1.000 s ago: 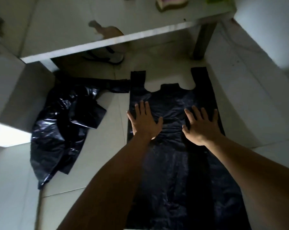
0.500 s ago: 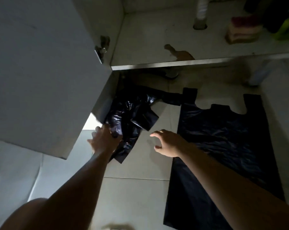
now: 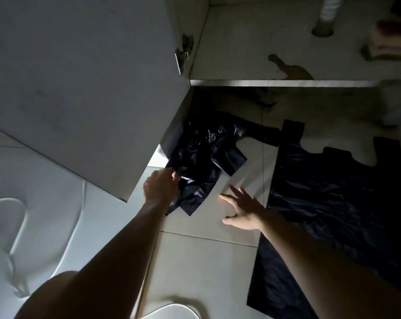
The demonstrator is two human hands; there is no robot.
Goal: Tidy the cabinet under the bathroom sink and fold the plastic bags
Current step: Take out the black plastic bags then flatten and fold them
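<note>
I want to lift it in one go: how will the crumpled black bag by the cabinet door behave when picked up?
Probably floppy: the crumpled black bag lies in loose folds, so it should hang limp from the left hand gripping its edge. Likely very light, thin film like the flat bag beside it. Its glossy sheen hints it may slip.

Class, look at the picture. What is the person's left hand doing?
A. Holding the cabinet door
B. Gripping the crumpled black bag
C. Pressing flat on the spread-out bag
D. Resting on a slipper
B: the left hand has its fingers curled round an edge of the crumpled bag, while the right hand is spread open beside it.
</note>
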